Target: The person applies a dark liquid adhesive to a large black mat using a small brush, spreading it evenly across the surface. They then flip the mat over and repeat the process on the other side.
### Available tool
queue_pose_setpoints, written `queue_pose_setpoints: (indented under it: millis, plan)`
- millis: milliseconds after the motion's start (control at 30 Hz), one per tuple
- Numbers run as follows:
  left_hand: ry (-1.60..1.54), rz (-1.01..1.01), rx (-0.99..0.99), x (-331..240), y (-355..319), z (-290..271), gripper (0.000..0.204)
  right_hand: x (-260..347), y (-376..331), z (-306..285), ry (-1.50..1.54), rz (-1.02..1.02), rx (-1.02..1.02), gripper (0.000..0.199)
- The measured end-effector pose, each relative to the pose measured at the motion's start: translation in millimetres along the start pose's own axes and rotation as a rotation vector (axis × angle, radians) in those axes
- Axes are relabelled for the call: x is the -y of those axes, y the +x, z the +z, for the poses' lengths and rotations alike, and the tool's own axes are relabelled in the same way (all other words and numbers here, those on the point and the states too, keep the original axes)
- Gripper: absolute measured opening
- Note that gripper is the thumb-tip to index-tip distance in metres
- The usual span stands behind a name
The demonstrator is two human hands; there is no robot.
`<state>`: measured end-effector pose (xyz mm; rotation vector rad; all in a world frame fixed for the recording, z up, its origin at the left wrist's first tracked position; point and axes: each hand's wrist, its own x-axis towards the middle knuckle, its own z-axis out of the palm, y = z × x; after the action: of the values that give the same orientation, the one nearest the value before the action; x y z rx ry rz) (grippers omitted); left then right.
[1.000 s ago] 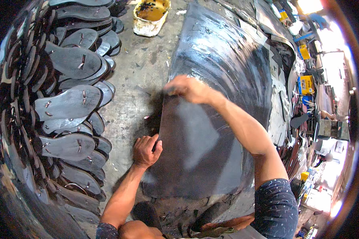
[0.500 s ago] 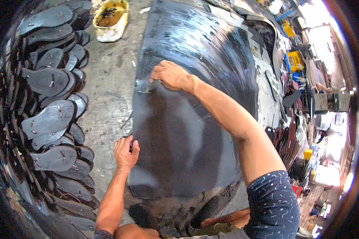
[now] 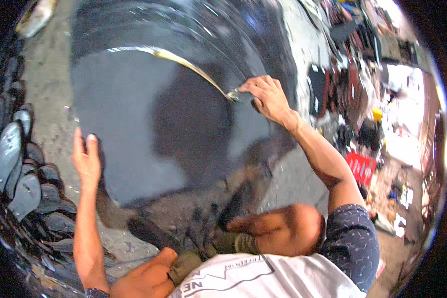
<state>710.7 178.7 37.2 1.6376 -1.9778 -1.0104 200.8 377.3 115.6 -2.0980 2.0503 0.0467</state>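
Observation:
A large black sheet lies on the floor in front of me, glossy and streaked over its far part. Across it curves a yellowish wet streak, which looks like glue and ends in a small clump at the fingertips of my right hand. That hand is closed and low over the right part of the sheet; what it grips is mostly hidden under the fingers. At the sheet's left edge rests my left hand, its fingers stretched out and the thumb apart.
Dark sandal-shaped soles are piled along the left. A whitish container stands at the far left. To the right are stacked dark red and black pieces and a red item. My bent knee is near the sheet's front edge.
My right hand has swept rightward across the sheet, and a curved yellowish streak now shows behind it. The whole view has shifted, so the sheet and container sit further left.

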Motion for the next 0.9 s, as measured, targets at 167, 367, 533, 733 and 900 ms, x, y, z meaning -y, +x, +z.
queue_pose_setpoints:
  millis: [167, 367, 533, 733, 900]
  plan:
    - [-0.176, -0.026, 0.063, 23, -3, -3, 0.062, 35, -113, 20, 0.037, 0.185, -0.033, 0.038]
    - [-0.204, -0.051, 0.079, 13, -5, -4, 0.063, 65, -227, 59, 0.07, 0.309, -0.115, 0.048]
    - [-0.25, -0.069, 0.085, 18, -9, -9, 0.064, 82, -236, 64, 0.051, 0.345, -0.177, 0.047]
    - [-0.243, -0.095, 0.117, 22, -2, -13, 0.062, 78, -248, 42, 0.116, 0.329, 0.022, 0.053]
    - [-0.252, -0.151, 0.137, 24, -5, -16, 0.057, 84, -168, -79, 0.515, 0.342, -0.181, 0.048]
